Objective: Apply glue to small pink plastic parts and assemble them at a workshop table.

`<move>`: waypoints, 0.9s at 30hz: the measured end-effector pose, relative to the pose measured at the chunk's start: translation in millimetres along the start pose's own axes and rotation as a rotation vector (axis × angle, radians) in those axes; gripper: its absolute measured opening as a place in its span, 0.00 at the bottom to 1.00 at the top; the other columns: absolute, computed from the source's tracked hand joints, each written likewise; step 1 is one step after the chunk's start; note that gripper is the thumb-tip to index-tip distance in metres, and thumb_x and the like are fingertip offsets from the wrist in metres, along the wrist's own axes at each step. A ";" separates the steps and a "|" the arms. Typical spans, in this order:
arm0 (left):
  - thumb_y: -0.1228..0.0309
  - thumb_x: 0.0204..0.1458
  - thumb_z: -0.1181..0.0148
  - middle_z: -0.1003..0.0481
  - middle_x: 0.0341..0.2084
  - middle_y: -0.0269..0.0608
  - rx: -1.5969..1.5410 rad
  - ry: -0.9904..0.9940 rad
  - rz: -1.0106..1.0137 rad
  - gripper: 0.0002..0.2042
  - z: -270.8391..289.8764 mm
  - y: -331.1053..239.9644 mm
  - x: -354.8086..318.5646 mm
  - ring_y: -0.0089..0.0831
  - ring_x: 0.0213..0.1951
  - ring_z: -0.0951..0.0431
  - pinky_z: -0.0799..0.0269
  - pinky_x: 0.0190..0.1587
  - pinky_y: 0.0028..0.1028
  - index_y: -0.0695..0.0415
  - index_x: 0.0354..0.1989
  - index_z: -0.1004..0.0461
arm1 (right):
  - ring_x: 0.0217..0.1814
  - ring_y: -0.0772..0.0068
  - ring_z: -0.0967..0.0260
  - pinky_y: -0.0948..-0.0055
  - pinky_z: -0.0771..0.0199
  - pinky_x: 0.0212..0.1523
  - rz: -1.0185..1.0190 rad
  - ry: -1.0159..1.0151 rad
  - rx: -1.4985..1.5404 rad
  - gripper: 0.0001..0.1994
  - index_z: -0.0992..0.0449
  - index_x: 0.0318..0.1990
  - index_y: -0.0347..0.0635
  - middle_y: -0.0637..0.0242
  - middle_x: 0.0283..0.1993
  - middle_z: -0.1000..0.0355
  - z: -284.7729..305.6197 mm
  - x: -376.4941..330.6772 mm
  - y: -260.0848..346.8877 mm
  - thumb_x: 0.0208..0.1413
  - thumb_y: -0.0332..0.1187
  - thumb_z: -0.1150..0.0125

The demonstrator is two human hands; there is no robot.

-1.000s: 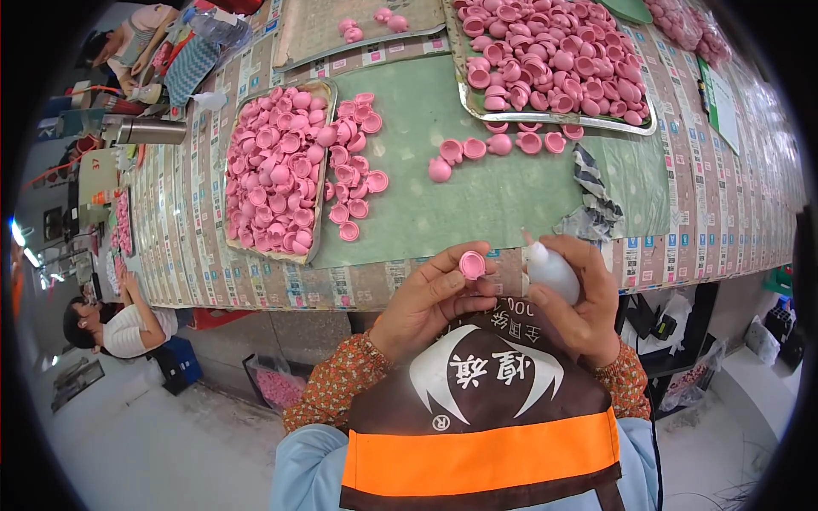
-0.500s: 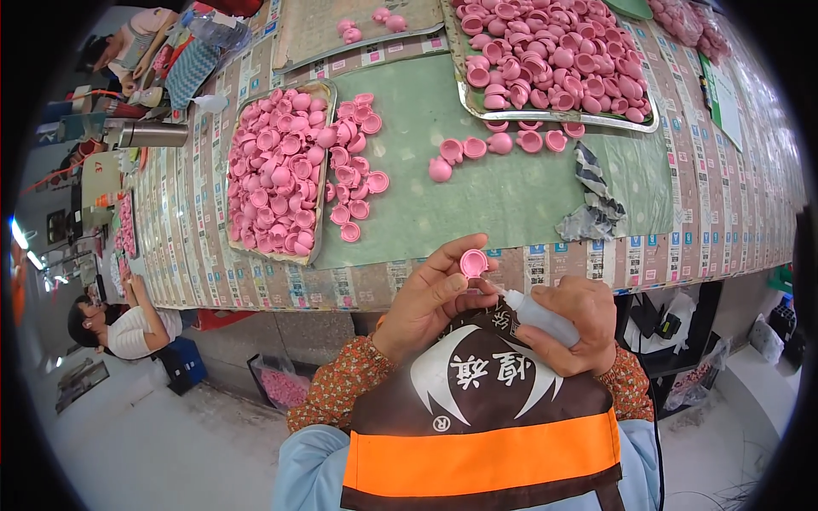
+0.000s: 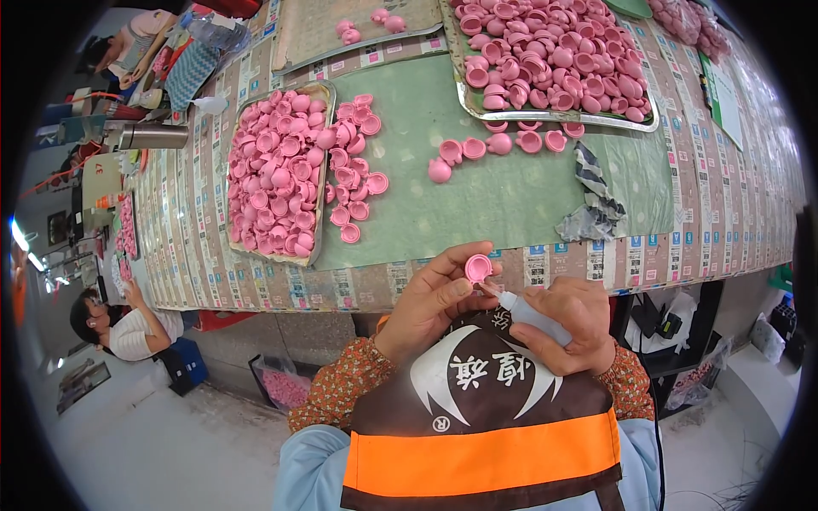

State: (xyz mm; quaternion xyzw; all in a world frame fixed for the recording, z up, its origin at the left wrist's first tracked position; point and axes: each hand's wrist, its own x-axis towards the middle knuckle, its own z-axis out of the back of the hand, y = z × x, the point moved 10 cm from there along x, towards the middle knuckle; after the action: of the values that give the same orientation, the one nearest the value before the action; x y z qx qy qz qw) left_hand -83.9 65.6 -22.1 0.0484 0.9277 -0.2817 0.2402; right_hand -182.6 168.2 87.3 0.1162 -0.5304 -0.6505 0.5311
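At the near edge of a print-covered worktable (image 3: 358,286), a worker's left hand (image 3: 426,308) pinches a small pink cup-shaped piece (image 3: 478,269) between thumb and fingers, hollow side showing, while the right hand (image 3: 579,317) curls around a translucent squeeze bottle (image 3: 537,321). Held clear of the piece a second ago, the bottle now tips toward it, thin nozzle (image 3: 488,289) at its lower rim, apparently putting bottle and piece to work together; whether they touch cannot be told.
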 end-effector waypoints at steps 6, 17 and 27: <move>0.69 0.60 0.42 0.30 0.56 0.44 0.014 -0.009 0.008 0.26 2.4 2.1 0.5 0.27 0.52 0.25 0.25 0.55 0.29 0.58 0.67 0.41 | 0.17 0.64 0.33 0.68 0.37 0.18 0.008 0.019 -0.033 0.22 0.25 0.44 0.37 0.64 0.21 0.31 -2.1 -0.6 -0.1 0.39 0.30 0.24; 0.69 0.61 0.43 0.28 0.54 0.44 0.000 -0.016 -0.006 0.26 4.1 3.0 -0.5 0.28 0.51 0.24 0.24 0.55 0.30 0.59 0.66 0.40 | 0.21 0.62 0.28 0.68 0.31 0.22 -0.044 0.023 -0.005 0.22 0.25 0.44 0.37 0.63 0.25 0.27 -1.5 -2.2 -4.8 0.40 0.31 0.24; 0.70 0.62 0.44 0.29 0.53 0.45 0.180 -0.076 -0.106 0.25 10.7 -15.9 -8.7 0.30 0.51 0.25 0.25 0.57 0.34 0.61 0.66 0.41 | 0.48 0.71 0.30 0.73 0.30 0.47 -0.370 -0.048 0.352 0.28 0.34 0.54 0.34 0.58 0.49 0.31 4.2 -28.4 -42.1 0.47 0.30 0.28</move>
State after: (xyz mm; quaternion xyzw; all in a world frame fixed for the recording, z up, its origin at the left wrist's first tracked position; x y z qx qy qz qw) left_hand -75.4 46.9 -17.9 0.0101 0.8903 -0.3776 0.2545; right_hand -197.9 188.4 43.0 0.2862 -0.6178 -0.6368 0.3618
